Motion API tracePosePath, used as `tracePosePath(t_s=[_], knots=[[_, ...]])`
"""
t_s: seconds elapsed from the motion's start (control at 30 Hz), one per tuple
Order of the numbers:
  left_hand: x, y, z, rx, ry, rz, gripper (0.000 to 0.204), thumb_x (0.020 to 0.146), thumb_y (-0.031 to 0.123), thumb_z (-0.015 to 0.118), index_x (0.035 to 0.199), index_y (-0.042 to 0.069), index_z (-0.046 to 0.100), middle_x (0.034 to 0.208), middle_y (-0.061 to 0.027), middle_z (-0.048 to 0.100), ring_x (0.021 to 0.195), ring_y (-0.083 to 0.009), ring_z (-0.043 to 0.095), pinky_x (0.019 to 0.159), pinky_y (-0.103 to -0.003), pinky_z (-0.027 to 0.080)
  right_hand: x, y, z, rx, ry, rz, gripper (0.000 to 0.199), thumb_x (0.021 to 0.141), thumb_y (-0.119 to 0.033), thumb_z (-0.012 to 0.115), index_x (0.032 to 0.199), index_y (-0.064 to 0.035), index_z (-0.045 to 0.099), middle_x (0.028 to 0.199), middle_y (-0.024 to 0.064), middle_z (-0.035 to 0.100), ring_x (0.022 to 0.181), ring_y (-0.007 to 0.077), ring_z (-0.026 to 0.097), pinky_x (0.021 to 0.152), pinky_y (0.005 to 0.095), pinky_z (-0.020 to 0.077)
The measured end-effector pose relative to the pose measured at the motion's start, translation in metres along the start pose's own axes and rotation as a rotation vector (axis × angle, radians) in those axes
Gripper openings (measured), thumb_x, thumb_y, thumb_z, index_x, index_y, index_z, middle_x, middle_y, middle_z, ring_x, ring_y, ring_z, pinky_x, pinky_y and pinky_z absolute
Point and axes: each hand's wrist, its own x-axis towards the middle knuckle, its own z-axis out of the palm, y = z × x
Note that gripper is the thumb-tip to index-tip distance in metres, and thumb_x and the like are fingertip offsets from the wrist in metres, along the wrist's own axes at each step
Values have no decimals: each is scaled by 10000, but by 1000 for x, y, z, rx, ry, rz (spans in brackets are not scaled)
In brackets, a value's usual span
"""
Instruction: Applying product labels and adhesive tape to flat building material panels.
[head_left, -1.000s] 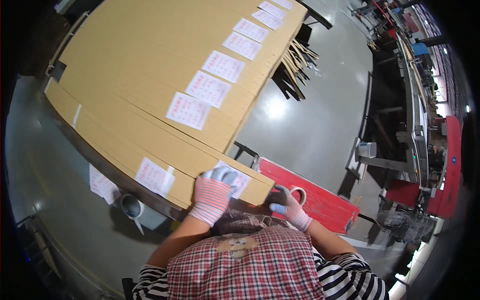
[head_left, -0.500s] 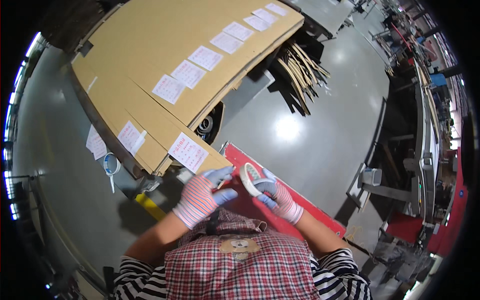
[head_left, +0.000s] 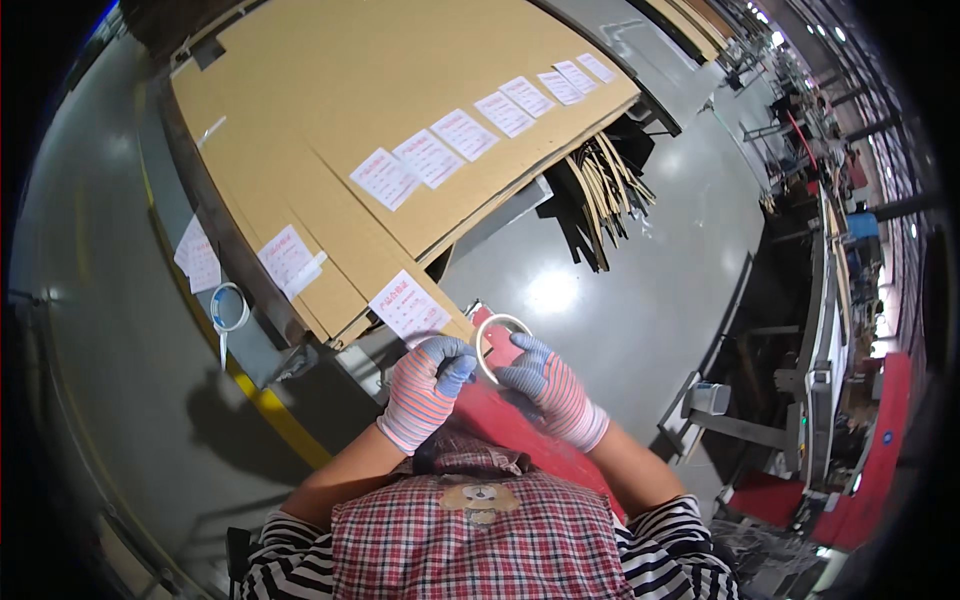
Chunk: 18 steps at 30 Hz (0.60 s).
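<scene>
In my right hand (head_left: pixel 555 392), gloved in striped knit with grey-blue fingers, I hold a roll of pale tape (head_left: pixel 482 345) by its lower right side, its open ring facing up. My left hand (head_left: pixel 425 392), in a matching glove, is just left of the roll. Its thumb and fingers are pinched together, and whatever lies between them is too small to make out. Just beyond my left hand, a white paper label with red print (head_left: pixel 405 303) lies on the near corner of the brown cardboard sheets (head_left: pixel 290 110).
Several more labels (head_left: pixel 462 135) run in a row along the cardboard's right side. A second tape roll (head_left: pixel 215 308) hangs off the left edge near another label (head_left: pixel 290 258). Cardboard strips (head_left: pixel 607 190) stick out under the stack. A red surface (head_left: pixel 545 450) is close before me.
My left fingers, spread before, have closed into a pinch beside the roll. The roll has turned so its ring shows rounder. The whole view has shifted, with the stack now further right.
</scene>
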Motion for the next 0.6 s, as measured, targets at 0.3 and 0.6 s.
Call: tracePosePath(t_s=[0.3,0.6], knots=[[-1,-3,-42,-361,32,-36,648,871,237,779,1437,101,494,944,-77,687,854,-139,680,745,-273,558,67,-21,11,39,-70,-34,275,717,40,721,961,-59,641,727,113,594,758,329,623,1085,495,402],[6,-7,-46,150,99,169,324,849,191,769,1134,55,697,931,-92,693,772,-178,670,705,-304,534,55,-18,32,-74,46,10,318,739,7,708,1035,-53,611,738,83,626,729,313,631,1063,508,405]])
